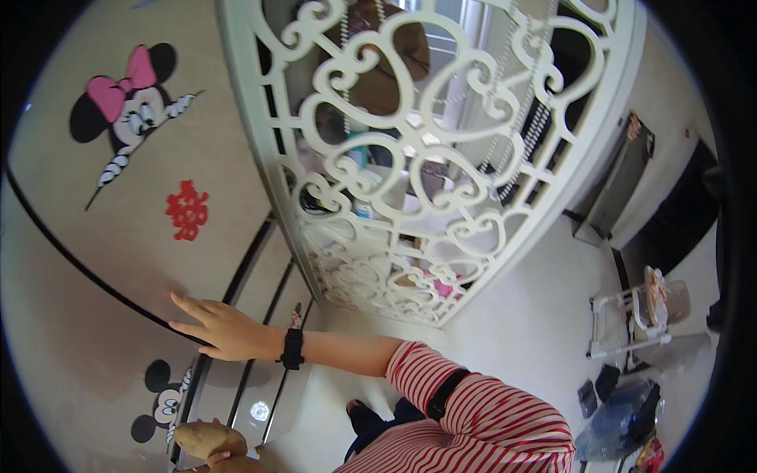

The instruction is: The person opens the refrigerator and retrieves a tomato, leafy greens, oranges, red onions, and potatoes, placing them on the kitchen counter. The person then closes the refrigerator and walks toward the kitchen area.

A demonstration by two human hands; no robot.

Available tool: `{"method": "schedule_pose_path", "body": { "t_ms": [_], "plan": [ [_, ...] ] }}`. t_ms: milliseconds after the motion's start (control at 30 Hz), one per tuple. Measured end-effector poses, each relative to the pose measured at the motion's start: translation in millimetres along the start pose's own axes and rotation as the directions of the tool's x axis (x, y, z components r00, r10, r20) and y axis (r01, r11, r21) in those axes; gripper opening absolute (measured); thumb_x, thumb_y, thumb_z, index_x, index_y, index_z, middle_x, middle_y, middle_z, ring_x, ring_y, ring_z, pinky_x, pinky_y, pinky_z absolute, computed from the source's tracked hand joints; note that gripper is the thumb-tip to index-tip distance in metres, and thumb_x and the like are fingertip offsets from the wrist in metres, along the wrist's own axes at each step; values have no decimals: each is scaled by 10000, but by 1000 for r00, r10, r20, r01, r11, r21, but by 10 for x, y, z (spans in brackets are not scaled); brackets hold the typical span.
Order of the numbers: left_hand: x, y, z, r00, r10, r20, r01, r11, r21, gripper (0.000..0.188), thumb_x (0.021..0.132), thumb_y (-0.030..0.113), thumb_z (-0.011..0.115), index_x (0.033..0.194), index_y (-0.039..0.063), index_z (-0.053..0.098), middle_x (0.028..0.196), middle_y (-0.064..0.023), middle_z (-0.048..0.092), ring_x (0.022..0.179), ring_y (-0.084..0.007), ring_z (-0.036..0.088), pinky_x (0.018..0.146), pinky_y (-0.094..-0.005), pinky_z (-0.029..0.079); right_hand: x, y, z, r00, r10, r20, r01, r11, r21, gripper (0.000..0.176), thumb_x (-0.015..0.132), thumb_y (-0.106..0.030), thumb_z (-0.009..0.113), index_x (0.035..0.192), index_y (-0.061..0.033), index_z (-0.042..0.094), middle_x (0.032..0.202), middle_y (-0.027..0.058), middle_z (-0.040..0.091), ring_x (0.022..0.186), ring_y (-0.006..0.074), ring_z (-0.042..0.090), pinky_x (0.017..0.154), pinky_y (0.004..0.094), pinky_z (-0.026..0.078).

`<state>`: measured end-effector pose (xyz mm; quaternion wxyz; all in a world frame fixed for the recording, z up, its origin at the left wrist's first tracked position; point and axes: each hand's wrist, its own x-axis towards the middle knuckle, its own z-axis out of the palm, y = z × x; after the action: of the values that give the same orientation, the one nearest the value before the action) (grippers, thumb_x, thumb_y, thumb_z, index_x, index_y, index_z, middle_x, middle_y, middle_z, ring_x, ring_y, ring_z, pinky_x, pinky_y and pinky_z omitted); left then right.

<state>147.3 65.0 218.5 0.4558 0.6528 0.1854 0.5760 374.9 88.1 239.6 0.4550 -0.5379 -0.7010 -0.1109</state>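
Observation:
My right hand (222,331), with a black band on the wrist, reaches across to the left. Its fingers are spread against the glossy beige door (118,254) of what looks like a refrigerator, at the dark gap between its doors. In the lower left, my left hand (220,457) is partly cut off by the frame and grips a large brown potato (208,439). A Minnie Mouse sticker (133,109) and a red paper-cut character (187,210) are on one door. Beside the potato is a Mickey Mouse sticker (162,405).
A white openwork lattice screen (408,136) stands just ahead, strung with beads; household items show behind it. Pale floor (520,295) stretches to the right. There stand a white-framed chair (639,313) and a large blue plastic water jug (618,414).

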Motion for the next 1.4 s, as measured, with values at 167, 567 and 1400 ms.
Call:
{"method": "schedule_pose_path", "body": {
  "t_ms": [167, 567, 1400],
  "plan": [
    [-516, 217, 468, 971, -98, 216, 118, 990, -82, 798, 594, 565, 736, 1162, 67, 482, 1195, -62, 472, 1185, -266, 416, 1018, -395, 318, -1387, -103, -640, 971, 216, 99, -228, 965, 132, 468, 841, -237, 599, 1265, -82, 477, 1229, 161, 527, 1062, 307, 539, 874, 413, 442],
    [-2197, 557, 3470, 400, -25, 916, 540, 814, -214, 726, 509, 454, 783, 1070, 56, 553, 1151, -77, 510, 1094, -240, 456, 954, -363, 356, -6144, -2304, -3949, -128, 769, -626, -980, -195, -40, 269, 790, -127, 626, 1058, -104, 630, 707, 145, 628, 625, 297, 610, 596, 388, 492],
    [-4671, 1125, 11158, -217, 223, 950, 751, 660, 16, 764, 640, 479, 784, 1185, 110, 396, 1170, -64, 487, 1109, -192, 475, 949, -348, 414, -9384, -1106, -8684, -523, 63, -850, -818, -318, 480, 570, 757, 38, 641, 1289, -74, 470, 913, 143, 669, 559, 201, 653, 506, 299, 520]
  ]
}}
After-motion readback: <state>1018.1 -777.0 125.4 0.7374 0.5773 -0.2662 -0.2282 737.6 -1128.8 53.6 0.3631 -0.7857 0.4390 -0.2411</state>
